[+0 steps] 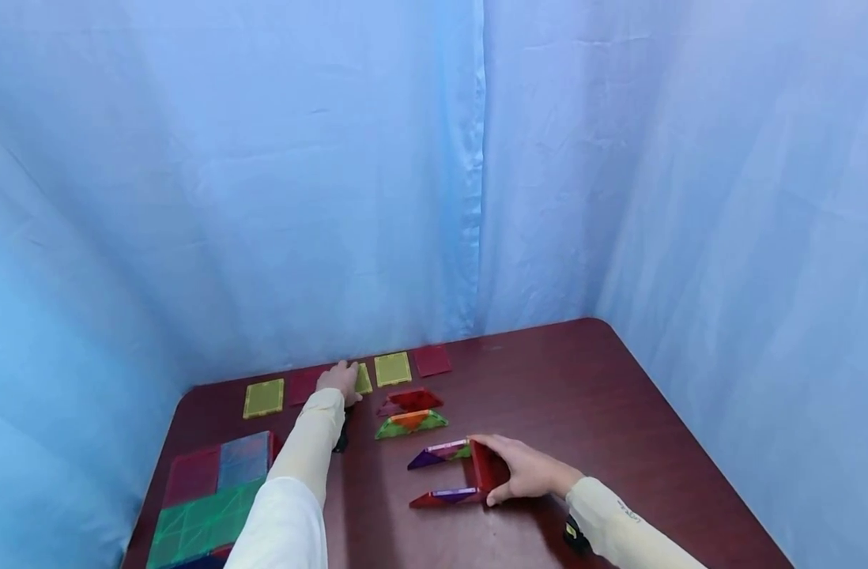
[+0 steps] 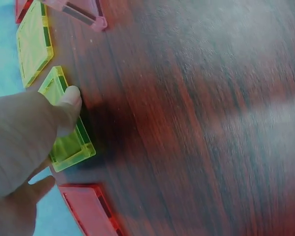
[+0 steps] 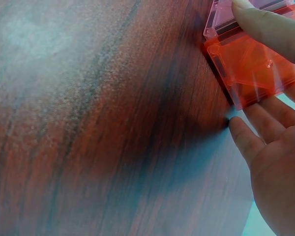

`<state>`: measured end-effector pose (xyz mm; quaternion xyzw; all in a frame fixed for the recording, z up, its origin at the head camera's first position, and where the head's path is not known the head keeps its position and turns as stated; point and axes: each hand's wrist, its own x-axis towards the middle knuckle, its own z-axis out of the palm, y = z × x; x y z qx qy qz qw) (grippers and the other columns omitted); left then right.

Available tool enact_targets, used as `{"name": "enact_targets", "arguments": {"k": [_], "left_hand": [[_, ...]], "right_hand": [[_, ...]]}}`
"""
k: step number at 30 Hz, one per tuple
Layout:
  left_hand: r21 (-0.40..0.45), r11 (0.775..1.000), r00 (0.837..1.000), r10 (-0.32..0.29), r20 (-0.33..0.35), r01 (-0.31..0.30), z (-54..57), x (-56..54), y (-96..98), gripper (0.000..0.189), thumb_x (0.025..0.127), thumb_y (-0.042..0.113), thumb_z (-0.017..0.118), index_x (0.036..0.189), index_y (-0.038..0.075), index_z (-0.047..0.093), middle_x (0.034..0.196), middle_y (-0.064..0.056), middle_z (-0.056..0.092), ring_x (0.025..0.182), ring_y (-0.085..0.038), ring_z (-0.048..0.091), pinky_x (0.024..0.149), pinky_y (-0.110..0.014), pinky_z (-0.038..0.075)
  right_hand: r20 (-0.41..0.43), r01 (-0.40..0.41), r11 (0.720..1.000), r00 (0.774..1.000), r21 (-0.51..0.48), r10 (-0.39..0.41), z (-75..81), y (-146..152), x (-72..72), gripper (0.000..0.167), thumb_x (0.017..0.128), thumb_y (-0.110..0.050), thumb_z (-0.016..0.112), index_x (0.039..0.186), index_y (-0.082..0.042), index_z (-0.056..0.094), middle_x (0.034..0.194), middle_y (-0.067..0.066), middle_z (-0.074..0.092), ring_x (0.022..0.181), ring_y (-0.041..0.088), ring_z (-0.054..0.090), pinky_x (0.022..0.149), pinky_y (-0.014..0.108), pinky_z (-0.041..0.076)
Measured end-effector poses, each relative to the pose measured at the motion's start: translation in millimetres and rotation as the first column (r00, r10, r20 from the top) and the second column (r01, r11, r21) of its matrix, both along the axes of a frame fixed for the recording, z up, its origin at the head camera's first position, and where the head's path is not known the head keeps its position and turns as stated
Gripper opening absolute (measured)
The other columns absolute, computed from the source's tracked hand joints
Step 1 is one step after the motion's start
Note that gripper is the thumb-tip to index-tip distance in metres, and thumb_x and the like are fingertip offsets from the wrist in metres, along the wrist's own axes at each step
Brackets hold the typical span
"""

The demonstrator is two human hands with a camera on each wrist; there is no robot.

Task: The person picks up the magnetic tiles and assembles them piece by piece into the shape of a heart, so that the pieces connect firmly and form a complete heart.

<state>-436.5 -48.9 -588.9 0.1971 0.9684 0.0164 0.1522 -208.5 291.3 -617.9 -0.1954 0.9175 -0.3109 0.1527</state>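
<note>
At the far table edge my left hand (image 1: 340, 381) holds a yellow square magnetic tile (image 2: 69, 150). In the left wrist view its thumb (image 2: 70, 101) lies on the tile's near edge, while the fingertips beyond are partly hidden. My right hand (image 1: 530, 468) grips an upright red square magnetic tile (image 1: 482, 466) from both ends. Two low walls of triangular tiles, one purple and green (image 1: 437, 453), the other red and purple (image 1: 444, 497), extend left from that tile. The right wrist view shows the thumb (image 3: 265, 27) across the tile's top.
Yellow tiles (image 1: 264, 398) and red tiles (image 1: 432, 360) line the back edge. Two standing strips of triangles, one red (image 1: 414, 400), one green and orange (image 1: 411, 423), are mid-table. Larger green tiles (image 1: 202, 521) lie front left. Blue curtains (image 1: 334, 197) hang behind.
</note>
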Motion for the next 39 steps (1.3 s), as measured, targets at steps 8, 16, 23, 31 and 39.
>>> {"name": "enact_targets", "arguments": {"k": [8,16,23,31,39], "left_hand": [[-0.016,0.999,0.989,-0.04,-0.143,0.038,14.7,3.9,-16.3,0.071,0.087,0.04,0.077,0.131,-0.011,0.054,0.119,-0.029,0.058,0.11,-0.043,0.058,0.097,-0.054,0.05],[0.333,0.943,0.995,0.042,-0.095,-0.009,77.6,16.8,-20.8,0.079,0.085,0.037,0.075,0.146,-0.005,0.045,0.126,-0.024,0.05,0.101,-0.033,0.056,0.086,-0.047,0.054],[0.39,0.889,0.97,-0.203,-0.135,0.241,100.5,73.8,34.0,0.087,0.085,0.041,0.078,0.155,0.005,0.04,0.143,-0.017,0.049,0.114,-0.025,0.057,0.096,-0.041,0.056],[0.209,0.885,0.909,-0.402,-0.112,0.417,74.2,119.0,92.3,0.081,0.091,0.045,0.073,0.155,0.007,0.042,0.144,-0.011,0.051,0.12,-0.018,0.056,0.101,-0.032,0.052],[0.165,0.893,0.908,-0.414,-0.061,0.418,39.9,131.2,110.8,0.079,0.088,0.045,0.075,0.154,0.012,0.044,0.145,-0.009,0.051,0.124,-0.019,0.055,0.108,-0.033,0.048]], "right_hand": [[0.018,0.021,1.0,1.0,-0.014,-0.021,-4.4,0,-0.1,0.102,0.076,-0.053,0.085,0.158,-0.02,0.034,0.148,0.003,0.05,0.126,0.021,0.051,0.1,0.044,0.051],[0.046,0.053,0.998,0.998,-0.023,-0.052,-3.9,6,-19.2,0.103,0.076,-0.046,0.088,0.159,-0.017,0.033,0.15,0.007,0.048,0.127,0.025,0.051,0.099,0.048,0.051],[0.035,0.092,0.996,0.995,-0.019,-0.092,-1.3,16,-35.1,0.104,0.075,-0.042,0.089,0.159,-0.016,0.033,0.151,0.009,0.047,0.13,0.026,0.049,0.101,0.049,0.049],[0.014,0.088,0.995,0.996,-0.043,-0.088,-8.3,18,-46.2,0.104,0.074,-0.044,0.09,0.157,-0.013,0.035,0.151,0.01,0.048,0.133,0.027,0.049,0.107,0.05,0.045],[-0.013,0.076,0.994,0.997,-0.08,-0.077,-10.8,16,-53.0,0.104,0.073,-0.038,0.092,0.156,-0.009,0.037,0.148,0.009,0.051,0.129,0.025,0.052,0.105,0.05,0.045]]}}
